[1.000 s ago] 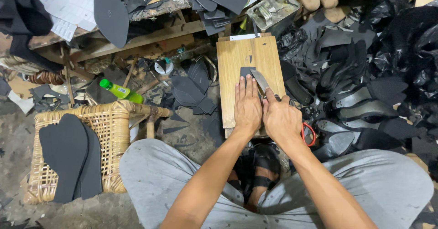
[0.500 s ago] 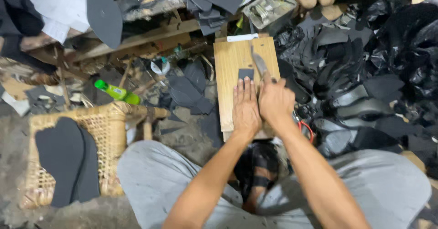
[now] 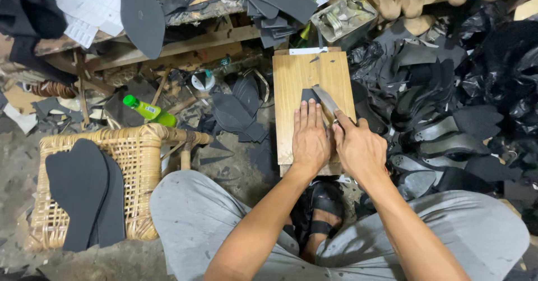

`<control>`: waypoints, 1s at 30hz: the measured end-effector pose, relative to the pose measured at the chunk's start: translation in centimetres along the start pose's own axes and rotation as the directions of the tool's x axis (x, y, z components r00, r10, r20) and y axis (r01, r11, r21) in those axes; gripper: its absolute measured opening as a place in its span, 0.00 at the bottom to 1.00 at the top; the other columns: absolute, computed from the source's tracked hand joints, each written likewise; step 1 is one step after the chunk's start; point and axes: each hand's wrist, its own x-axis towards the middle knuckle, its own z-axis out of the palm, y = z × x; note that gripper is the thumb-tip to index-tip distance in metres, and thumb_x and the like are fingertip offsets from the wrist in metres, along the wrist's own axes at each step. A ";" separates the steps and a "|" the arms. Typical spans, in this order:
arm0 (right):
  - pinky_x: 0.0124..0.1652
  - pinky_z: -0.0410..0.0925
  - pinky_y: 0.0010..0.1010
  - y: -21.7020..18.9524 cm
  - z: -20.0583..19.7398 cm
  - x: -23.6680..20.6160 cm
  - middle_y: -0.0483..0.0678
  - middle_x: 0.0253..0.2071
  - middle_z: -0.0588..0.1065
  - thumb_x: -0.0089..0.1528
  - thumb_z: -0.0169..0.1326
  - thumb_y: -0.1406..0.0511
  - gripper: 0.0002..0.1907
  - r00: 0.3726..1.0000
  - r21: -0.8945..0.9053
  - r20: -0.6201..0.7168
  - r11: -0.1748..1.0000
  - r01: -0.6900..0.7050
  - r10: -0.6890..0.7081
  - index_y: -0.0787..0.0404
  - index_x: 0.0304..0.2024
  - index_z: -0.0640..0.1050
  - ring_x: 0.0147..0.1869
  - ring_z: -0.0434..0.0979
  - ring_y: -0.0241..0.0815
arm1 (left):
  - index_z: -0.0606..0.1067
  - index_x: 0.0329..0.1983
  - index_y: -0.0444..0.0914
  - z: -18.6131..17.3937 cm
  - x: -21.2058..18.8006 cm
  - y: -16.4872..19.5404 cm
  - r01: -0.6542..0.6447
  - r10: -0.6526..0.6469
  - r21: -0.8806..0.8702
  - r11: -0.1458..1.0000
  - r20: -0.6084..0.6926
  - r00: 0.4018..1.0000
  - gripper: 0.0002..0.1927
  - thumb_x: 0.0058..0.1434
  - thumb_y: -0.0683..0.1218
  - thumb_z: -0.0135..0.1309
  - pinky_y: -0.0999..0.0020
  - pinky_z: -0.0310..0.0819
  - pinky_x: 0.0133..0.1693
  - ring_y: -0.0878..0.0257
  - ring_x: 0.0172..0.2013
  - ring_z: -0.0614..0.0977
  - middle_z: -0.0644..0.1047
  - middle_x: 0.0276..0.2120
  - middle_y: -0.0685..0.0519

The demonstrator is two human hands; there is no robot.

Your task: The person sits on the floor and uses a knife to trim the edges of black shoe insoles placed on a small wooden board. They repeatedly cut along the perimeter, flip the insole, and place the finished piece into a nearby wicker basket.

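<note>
Two hands work on a wooden board [image 3: 302,79]. The left hand [image 3: 311,138] lies flat with its fingers straight, pressing a small dark piece [image 3: 309,95] down on the board. The right hand [image 3: 358,149] is closed around a knife [image 3: 327,101], and the blade touches the piece. A basket [image 3: 140,163] with black soles [image 3: 78,186] sits well to the left.

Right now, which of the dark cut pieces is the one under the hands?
The small dark piece on the wooden board, pinned by the left hand while the right hand holds a knife; other pieces lie off the board.
</note>
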 end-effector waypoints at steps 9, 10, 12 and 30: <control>0.33 0.73 0.50 0.4 -0.2 -0.9 0.64 0.38 0.77 0.66 0.50 0.56 0.21 0.999 -0.001 -0.008 0.999 0.046 -0.046 0.49 0.60 0.78 0.32 0.81 0.64 | 0.62 0.68 0.22 0.1 0.0 0.2 0.013 -0.013 -0.001 1.000 0.014 1.000 0.35 0.65 0.50 0.48 0.48 0.42 0.73 0.39 0.73 0.57 0.61 0.71 0.30; 0.33 0.73 0.50 0.5 -0.3 -0.8 0.64 0.37 0.77 0.66 0.50 0.56 0.20 0.999 -0.003 -0.002 0.999 0.048 -0.048 0.49 0.60 0.79 0.32 0.81 0.64 | 0.62 0.69 0.22 0.1 0.0 0.2 0.010 -0.010 -0.003 1.000 0.017 1.000 0.35 0.65 0.50 0.48 0.48 0.42 0.73 0.38 0.73 0.56 0.61 0.71 0.30; 0.33 0.73 0.50 0.3 -0.5 -0.5 0.65 0.37 0.77 0.67 0.50 0.56 0.20 0.998 -0.002 0.010 0.998 0.056 -0.056 0.50 0.60 0.79 0.32 0.81 0.64 | 0.62 0.69 0.21 0.2 0.0 0.0 0.002 -0.002 -0.002 1.000 0.013 1.000 0.35 0.65 0.50 0.48 0.47 0.41 0.73 0.38 0.74 0.56 0.60 0.71 0.30; 0.36 0.73 0.52 -0.1 2.8 5.4 0.65 0.38 0.77 0.68 0.49 0.56 0.21 0.995 0.006 -0.091 1.000 0.030 -0.030 0.50 0.62 0.77 0.35 0.80 0.66 | 0.62 0.68 0.23 -0.8 0.3 0.8 -0.015 0.011 0.041 0.999 0.088 0.996 0.41 0.52 0.47 0.51 0.47 0.40 0.71 0.38 0.72 0.55 0.60 0.69 0.30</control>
